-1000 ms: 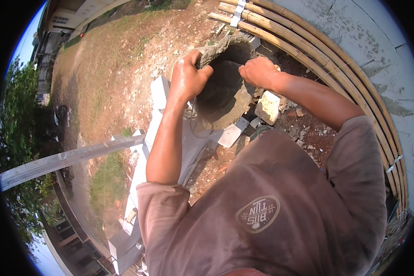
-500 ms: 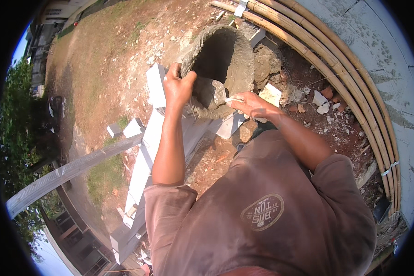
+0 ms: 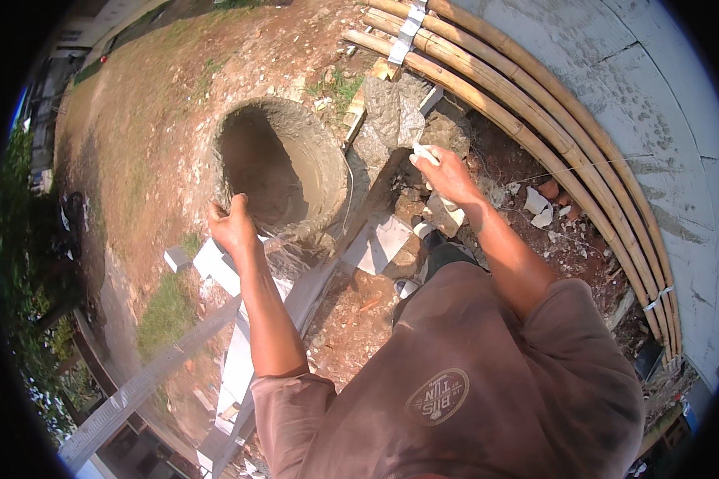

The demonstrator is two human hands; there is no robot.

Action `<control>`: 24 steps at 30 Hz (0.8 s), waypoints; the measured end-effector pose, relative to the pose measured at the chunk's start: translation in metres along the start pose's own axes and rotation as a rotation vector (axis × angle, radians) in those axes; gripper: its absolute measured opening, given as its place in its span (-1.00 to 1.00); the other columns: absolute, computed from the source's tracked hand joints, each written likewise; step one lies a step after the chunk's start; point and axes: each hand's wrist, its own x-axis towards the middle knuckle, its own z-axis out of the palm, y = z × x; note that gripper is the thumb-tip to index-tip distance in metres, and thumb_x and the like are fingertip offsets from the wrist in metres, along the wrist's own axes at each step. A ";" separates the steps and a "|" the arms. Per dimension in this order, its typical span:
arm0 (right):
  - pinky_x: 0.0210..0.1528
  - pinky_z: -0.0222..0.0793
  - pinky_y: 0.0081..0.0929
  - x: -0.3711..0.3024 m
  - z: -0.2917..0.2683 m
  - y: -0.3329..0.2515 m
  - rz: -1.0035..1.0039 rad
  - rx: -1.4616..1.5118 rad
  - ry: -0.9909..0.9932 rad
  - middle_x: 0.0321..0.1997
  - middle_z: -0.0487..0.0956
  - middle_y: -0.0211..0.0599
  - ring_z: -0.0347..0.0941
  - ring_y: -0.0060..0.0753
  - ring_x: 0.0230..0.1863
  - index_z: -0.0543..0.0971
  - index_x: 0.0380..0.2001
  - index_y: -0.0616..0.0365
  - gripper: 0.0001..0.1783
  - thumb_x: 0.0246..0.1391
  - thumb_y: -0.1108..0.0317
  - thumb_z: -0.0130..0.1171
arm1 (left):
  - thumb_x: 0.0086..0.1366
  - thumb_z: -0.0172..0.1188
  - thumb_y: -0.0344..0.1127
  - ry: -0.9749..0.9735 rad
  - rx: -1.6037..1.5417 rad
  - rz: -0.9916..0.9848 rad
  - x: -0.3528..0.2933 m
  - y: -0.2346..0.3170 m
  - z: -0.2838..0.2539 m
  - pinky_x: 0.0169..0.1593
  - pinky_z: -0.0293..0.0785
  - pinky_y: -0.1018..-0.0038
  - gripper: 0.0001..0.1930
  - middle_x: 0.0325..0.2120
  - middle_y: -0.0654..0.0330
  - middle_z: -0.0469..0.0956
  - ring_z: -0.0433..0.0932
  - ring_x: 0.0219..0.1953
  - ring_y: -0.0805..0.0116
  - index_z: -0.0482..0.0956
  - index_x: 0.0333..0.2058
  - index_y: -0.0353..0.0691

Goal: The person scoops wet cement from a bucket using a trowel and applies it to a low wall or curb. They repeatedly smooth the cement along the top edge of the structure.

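A mortar-caked bucket [image 3: 327, 156] stands tilted at the left, with wet grey mortar [image 3: 284, 203] inside. My left hand [image 3: 236, 227] is closed on its near-left rim, the thumb over the edge. Farther right, my right hand [image 3: 449, 174] is closed round the pale handle of a trowel [image 3: 425, 152]. The blade lies against a heap of wet mortar [image 3: 382, 124] on top of the low masonry; mortar hides most of its shape.
Several bamboo poles [image 3: 503, 108], strapped together, curve along the right beside a grey slab [image 3: 655, 96]. A thin string crosses them. Rubble [image 3: 539, 207] lies below. White blocks [image 3: 375, 243] and a long board [image 3: 152, 383] are near the bucket. Bare ground [image 3: 168, 136] stretches left.
My right hand has drawn the trowel out of the bucket and over to the mortar heap. The bucket, still held by my left hand, appears farther left and lower in view.
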 end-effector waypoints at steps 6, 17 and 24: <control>-0.75 0.30 -0.47 0.109 0.030 0.037 0.432 0.879 0.061 -0.62 0.47 -0.25 0.37 -0.40 -0.74 0.47 -0.30 0.17 -0.66 0.16 0.08 0.02 | 0.00 0.14 -0.58 0.074 -0.088 -0.100 0.001 0.017 -0.029 -0.49 0.07 0.63 -0.75 -0.57 0.40 0.19 0.11 -0.55 0.63 0.20 -0.49 -0.19; -0.59 0.32 -0.42 0.072 -0.016 0.036 0.386 0.215 0.019 -0.53 0.48 -0.29 0.38 -0.44 -0.62 0.49 -0.26 0.25 -0.57 0.13 0.04 -0.01 | 0.03 0.13 -0.57 0.138 -0.121 -0.188 -0.029 0.040 -0.034 -0.48 0.21 0.64 -0.79 -0.55 0.32 0.30 0.23 -0.54 0.60 0.25 -0.41 -0.27; -0.57 0.37 -0.31 0.157 -0.074 0.054 0.476 0.004 -0.052 -0.57 0.53 -0.14 0.44 -0.28 -0.65 0.51 -0.42 0.31 -0.57 0.12 0.08 -0.07 | 0.05 0.12 -0.60 0.124 -0.161 -0.204 -0.038 0.029 -0.030 -0.49 0.18 0.65 -0.76 -0.56 0.36 0.26 0.21 -0.54 0.63 0.22 -0.43 -0.22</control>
